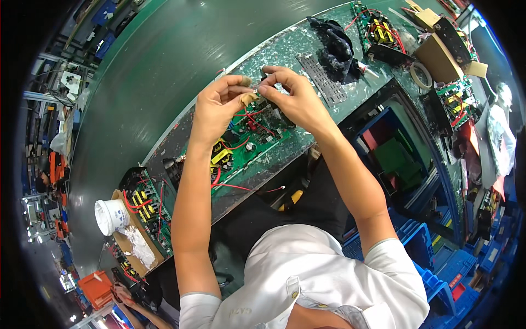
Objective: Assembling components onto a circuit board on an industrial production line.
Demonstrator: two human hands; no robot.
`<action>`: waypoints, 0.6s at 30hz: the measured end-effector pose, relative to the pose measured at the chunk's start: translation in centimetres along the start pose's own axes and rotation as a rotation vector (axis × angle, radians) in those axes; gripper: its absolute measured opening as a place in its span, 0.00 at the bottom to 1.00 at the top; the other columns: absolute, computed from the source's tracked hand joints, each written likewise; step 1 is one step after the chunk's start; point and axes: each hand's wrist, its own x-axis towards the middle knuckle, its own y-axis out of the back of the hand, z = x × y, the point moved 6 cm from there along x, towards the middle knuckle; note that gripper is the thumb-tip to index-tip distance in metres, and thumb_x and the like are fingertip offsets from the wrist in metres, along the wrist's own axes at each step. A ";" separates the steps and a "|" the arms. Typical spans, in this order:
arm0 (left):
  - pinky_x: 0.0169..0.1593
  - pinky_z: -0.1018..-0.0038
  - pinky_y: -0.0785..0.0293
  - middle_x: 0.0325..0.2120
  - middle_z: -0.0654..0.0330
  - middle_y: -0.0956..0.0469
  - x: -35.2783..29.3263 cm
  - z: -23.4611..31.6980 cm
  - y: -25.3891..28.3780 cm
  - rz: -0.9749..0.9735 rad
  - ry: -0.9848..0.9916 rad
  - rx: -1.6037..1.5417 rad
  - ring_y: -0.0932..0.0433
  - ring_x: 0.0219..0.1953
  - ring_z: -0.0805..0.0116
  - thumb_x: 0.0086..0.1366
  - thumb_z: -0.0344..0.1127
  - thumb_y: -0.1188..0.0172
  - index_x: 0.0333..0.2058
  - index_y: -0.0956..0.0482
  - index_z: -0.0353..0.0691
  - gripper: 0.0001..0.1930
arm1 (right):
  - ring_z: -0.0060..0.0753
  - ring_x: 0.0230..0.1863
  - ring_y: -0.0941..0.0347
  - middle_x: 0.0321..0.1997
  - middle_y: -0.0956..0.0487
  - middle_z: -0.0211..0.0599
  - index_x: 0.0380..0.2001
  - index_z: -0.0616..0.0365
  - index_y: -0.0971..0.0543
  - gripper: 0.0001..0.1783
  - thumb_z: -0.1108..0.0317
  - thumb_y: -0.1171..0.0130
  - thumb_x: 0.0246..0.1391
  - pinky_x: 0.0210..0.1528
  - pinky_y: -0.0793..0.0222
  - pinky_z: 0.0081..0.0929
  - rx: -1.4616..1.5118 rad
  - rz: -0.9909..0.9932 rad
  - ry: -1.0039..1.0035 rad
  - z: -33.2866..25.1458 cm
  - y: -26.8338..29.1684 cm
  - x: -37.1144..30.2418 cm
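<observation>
Evidently, the green circuit board point(257, 146) lies on the workbench point(274, 54) beneath both hands, its far end partly hidden by them; the left hand point(213, 107) and right hand point(297, 98) each hold thumb and forefinger in a narrow pinch, though whether either grips a small part cannot be told. The step in hand appears to be fine fingertip work, and the next move likely calls for steady alignment. Beyond lie a perforated plate point(322, 79) and a black cloth point(335, 52).
</observation>
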 end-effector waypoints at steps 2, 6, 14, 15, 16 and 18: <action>0.43 0.79 0.22 0.34 0.59 0.17 -0.3 0.1 0.0 0.021 -0.003 0.039 0.19 0.36 0.75 0.61 0.22 0.37 0.42 0.20 0.30 0.10 | 0.45 0.61 0.30 0.60 0.26 0.50 0.35 0.61 0.18 0.10 0.65 0.36 0.54 0.63 0.38 0.35 0.008 0.012 -0.002 0.1 -0.3 -0.1; 0.36 0.80 0.26 0.28 0.61 0.17 -0.5 1.7 -0.9 0.053 -0.113 0.433 0.20 0.32 0.75 0.60 0.24 0.36 0.35 0.16 0.33 0.05 | 0.47 0.57 0.27 0.59 0.25 0.51 0.33 0.63 0.19 0.10 0.66 0.36 0.51 0.57 0.33 0.37 -0.151 0.136 0.004 -0.6 -0.6 -0.6; 0.34 0.69 0.25 0.31 0.54 0.19 -0.6 2.8 -1.3 0.136 -0.449 0.754 0.19 0.30 0.58 0.53 0.24 0.33 0.35 0.17 0.35 0.09 | 0.44 0.59 0.28 0.58 0.24 0.53 0.33 0.64 0.18 0.11 0.65 0.36 0.54 0.60 0.35 0.37 -0.044 0.117 -0.060 0.9 -0.8 0.4; 0.34 0.68 0.25 0.31 0.54 0.19 -0.6 2.9 -1.2 0.145 -0.463 0.781 0.19 0.30 0.58 0.53 0.24 0.33 0.35 0.17 0.35 0.09 | 0.43 0.59 0.28 0.57 0.24 0.54 0.42 0.65 0.20 0.16 0.66 0.35 0.54 0.62 0.36 0.35 -0.023 0.080 -0.017 1.0 -1.0 0.5; 0.34 0.68 0.25 0.31 0.53 0.19 -0.5 2.8 -1.0 0.151 -0.472 0.791 0.19 0.30 0.57 0.55 0.25 0.33 0.35 0.17 0.34 0.08 | 0.43 0.59 0.28 0.57 0.24 0.54 0.42 0.65 0.20 0.16 0.66 0.35 0.54 0.62 0.36 0.35 -0.021 0.071 -0.023 1.2 -0.9 0.0; 0.34 0.69 0.25 0.31 0.53 0.19 -0.2 1.9 -0.4 0.160 -0.395 0.779 0.19 0.30 0.58 0.55 0.25 0.34 0.35 0.16 0.34 0.08 | 0.39 0.59 0.28 0.54 0.23 0.52 0.62 0.66 0.34 0.30 0.69 0.39 0.58 0.62 0.37 0.32 -0.098 0.058 -0.045 1.1 -0.8 -1.2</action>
